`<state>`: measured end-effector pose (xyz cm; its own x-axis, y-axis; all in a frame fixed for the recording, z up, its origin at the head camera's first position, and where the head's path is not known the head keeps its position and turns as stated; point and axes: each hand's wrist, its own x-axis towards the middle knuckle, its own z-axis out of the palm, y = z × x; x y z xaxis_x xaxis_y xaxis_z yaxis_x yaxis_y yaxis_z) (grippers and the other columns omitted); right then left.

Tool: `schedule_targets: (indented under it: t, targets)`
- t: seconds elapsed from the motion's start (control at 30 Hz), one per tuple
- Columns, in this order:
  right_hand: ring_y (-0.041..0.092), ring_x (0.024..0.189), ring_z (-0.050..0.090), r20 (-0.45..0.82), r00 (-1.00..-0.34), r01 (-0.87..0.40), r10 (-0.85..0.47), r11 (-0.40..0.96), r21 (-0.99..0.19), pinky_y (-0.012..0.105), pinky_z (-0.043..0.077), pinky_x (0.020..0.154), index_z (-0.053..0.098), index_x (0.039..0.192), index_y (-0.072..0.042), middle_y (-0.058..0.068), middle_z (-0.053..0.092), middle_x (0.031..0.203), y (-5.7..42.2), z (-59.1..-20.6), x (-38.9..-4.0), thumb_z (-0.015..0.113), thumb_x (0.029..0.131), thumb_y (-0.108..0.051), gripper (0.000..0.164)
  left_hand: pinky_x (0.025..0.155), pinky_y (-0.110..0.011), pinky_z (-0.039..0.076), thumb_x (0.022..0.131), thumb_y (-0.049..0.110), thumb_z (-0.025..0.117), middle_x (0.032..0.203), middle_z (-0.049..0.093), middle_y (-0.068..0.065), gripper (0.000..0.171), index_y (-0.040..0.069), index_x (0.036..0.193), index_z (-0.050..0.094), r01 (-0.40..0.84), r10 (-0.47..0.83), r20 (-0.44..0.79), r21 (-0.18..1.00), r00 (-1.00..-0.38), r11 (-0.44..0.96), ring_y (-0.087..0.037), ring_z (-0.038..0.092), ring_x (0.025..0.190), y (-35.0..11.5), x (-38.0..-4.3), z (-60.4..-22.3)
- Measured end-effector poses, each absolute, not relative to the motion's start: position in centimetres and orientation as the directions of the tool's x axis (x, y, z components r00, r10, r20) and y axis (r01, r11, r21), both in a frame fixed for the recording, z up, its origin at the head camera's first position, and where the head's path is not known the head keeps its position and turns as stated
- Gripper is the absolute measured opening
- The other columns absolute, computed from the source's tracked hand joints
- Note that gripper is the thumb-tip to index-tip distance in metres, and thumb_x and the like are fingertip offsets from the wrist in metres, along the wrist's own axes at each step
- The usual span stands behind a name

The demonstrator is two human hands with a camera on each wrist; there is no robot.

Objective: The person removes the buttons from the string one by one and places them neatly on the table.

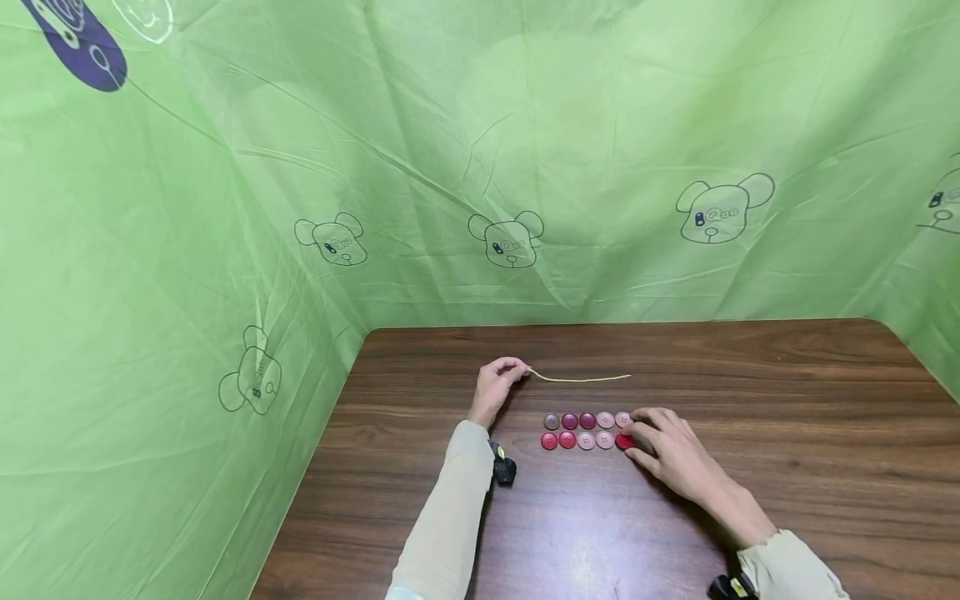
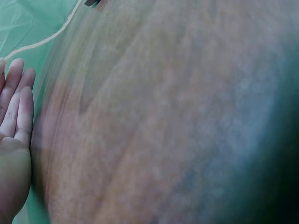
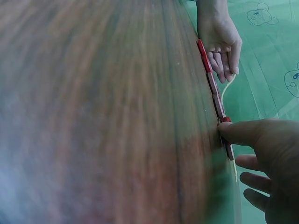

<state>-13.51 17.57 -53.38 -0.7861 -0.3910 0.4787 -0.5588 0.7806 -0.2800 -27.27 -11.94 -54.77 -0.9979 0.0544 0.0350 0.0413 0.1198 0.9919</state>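
Note:
A pale yellow cord [image 1: 585, 380] lies across the table, its left end pinched in my left hand [image 1: 497, 385]. The left wrist view also catches the cord [image 2: 44, 42] running away from the fingertips. In front of it sit two rows of round buttons: the far row has a grey button [image 1: 552, 422], dark maroon ones [image 1: 570, 421] and pink ones [image 1: 605, 420]. The near row runs from red buttons [image 1: 549, 441] to pink ones [image 1: 586, 440]. At its right end my right hand [image 1: 678, 458] pinches a deep red button [image 1: 623, 442], tilted up in the right wrist view.
The brown wooden table [image 1: 420, 375] has green cloth [image 1: 600, 167] with bear drawings hanging behind it and along its left side. Black straps with small devices [image 1: 504, 465] are worn on both wrists, over light sleeves.

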Motion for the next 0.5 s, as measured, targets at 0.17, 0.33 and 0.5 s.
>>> schedule_targets:
  t: [0.17, 0.33, 0.5]
  targets:
    - [0.034, 0.106, 0.053, 0.479, -0.790, -0.553, -0.383, 0.782, -0.287, 0.053, 0.042, 0.085, 0.071, 0.104, -0.009, 0.015, 0.062, 0.110, 17.47, -53.45, -13.44, 0.080, 0.073, -0.019, 0.033, 0.079, -0.028, 0.053, 0.089, 0.016, 0.067, 0.090, 0.073, -0.012, 0.013, 0.004, 0.093, 0.072, 0.032, 0.051, 0.026, 0.992, -0.998, 0.121, -0.026, 0.068, 0.089, -11.90, -27.27, -54.69]
    - [0.034, 0.107, 0.053, 0.474, -0.799, -0.541, -0.370, 0.788, -0.295, 0.053, 0.042, 0.085, 0.070, 0.104, -0.009, 0.015, 0.062, 0.111, 17.40, -53.48, -13.32, 0.080, 0.074, -0.019, 0.033, 0.085, -0.040, 0.053, 0.090, 0.014, 0.066, 0.096, 0.071, -0.020, 0.017, 0.000, 0.097, 0.071, 0.018, 0.074, 0.010, 0.994, -0.997, 0.107, -0.036, 0.066, 0.096, -11.88, -27.00, -54.09]
    - [0.034, 0.107, 0.053, 0.467, -0.810, -0.526, -0.354, 0.791, -0.313, 0.053, 0.042, 0.084, 0.070, 0.105, -0.010, 0.014, 0.062, 0.111, 17.32, -53.22, -13.32, 0.080, 0.075, -0.020, 0.033, 0.086, -0.043, 0.052, 0.090, 0.018, 0.066, 0.099, 0.070, -0.023, 0.021, -0.001, 0.098, 0.070, 0.038, 0.087, 0.026, 0.989, -0.996, 0.145, -0.037, 0.066, 0.097, -11.89, -27.03, -54.31]
